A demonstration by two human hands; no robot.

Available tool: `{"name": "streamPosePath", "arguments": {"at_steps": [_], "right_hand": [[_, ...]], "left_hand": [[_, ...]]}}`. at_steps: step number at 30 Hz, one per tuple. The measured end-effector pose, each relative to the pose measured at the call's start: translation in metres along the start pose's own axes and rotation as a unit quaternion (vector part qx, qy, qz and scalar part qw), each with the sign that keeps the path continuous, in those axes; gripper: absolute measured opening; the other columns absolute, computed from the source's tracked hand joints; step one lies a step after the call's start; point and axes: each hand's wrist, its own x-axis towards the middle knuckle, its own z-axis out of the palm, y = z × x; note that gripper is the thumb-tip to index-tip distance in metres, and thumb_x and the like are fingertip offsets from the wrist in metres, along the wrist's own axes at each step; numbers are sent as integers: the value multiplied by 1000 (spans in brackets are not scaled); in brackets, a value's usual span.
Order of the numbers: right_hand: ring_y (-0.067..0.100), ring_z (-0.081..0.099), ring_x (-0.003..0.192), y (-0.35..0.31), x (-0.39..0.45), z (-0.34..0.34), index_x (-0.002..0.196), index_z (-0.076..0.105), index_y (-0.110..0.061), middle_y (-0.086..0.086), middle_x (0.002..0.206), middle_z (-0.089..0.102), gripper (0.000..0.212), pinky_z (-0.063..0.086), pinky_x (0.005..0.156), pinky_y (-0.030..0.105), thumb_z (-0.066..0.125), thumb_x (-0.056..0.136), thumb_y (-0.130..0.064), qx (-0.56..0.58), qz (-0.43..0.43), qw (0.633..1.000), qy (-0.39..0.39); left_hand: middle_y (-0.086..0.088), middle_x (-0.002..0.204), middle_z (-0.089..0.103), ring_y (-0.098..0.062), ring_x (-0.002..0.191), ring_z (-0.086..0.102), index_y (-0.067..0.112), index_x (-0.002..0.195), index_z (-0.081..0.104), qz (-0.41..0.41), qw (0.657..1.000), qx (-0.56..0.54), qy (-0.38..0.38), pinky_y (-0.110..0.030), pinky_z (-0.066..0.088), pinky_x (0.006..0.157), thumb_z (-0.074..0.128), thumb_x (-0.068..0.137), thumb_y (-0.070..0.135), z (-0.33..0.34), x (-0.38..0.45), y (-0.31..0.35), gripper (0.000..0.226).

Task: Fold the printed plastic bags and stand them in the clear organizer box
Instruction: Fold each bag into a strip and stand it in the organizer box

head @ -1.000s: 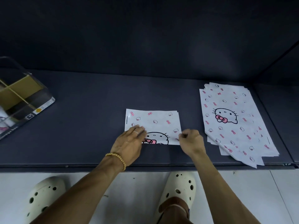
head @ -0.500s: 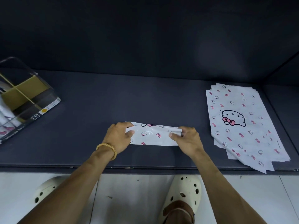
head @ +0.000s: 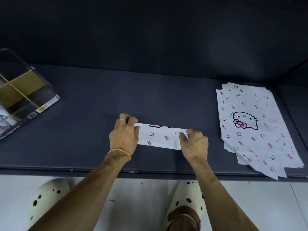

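A white plastic bag [head: 160, 136] printed with cat faces and pink bows lies on the dark surface [head: 93, 114] as a narrow folded strip. My left hand [head: 124, 133] grips its left end, fingers curled over the far edge. My right hand [head: 194, 142] pinches its right end at the far corner. A stack of flat, unfolded printed bags [head: 253, 125] lies to the right. The clear organizer box [head: 25, 99] stands at the far left, with yellow dividers and folded white bags partly visible in its near compartment.
The dark surface ends in a front edge [head: 150, 170] just below my wrists. A dark wall rises behind it. Below the edge are a pale floor and two cream clogs [head: 188, 202].
The bag was half-folded and flat a second ago. Both hands have since lifted its near edge and folded it away from me, leaving a narrow strip. The strip is flatter now.
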Motion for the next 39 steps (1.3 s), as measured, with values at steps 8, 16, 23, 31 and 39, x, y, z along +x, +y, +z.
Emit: {"name": "streamPosePath", "arguments": {"at_steps": [8, 16, 23, 31, 39], "right_hand": [[29, 56, 66, 0, 2, 2, 99, 59, -8, 8, 71, 59, 16, 40, 63, 26, 62, 92, -22, 16, 4, 1000, 4], [40, 61, 109, -22, -35, 31, 115, 66, 5, 21, 116, 65, 39, 50, 97, 46, 68, 76, 4, -135, -333, 930, 83], [22, 10, 151, -5, -31, 52, 154, 21, -8, 7, 163, 14, 54, 1, 121, 37, 29, 105, -30, -201, -352, 911, -72], [20, 6, 152, 56, -9, -3, 156, 14, -13, 2, 164, 11, 58, -6, 118, 46, 19, 105, -39, -306, -248, 918, -44], [27, 60, 86, 8, -68, 10, 106, 70, -11, 6, 100, 63, 33, 48, 69, 37, 73, 74, -16, -242, -380, 892, 40]], "left_hand": [[-12, 142, 50, -26, 136, 42, -1, 132, 55, 217, 973, 38, -63, -36, 29, 113, 56, 94, 6, 9, -16, -12, 38], [-7, 159, 19, -19, 149, 11, 5, 150, 25, 242, 961, 63, -117, -23, -3, 118, 35, 104, 19, 8, -14, -19, 49], [0, 162, 1, -11, 149, -4, 11, 154, 7, 236, 956, 97, -146, -18, -15, 113, 25, 105, 29, 7, -12, -23, 54], [1, 162, 0, -12, 149, -5, 12, 154, 3, 233, 955, 115, -145, -22, -10, 117, 22, 105, 30, 8, -13, -23, 55], [-10, 135, 56, -31, 115, 54, 8, 126, 59, 185, 960, 191, -87, -44, 42, 93, 52, 93, 34, -12, -40, -8, 42]]}}
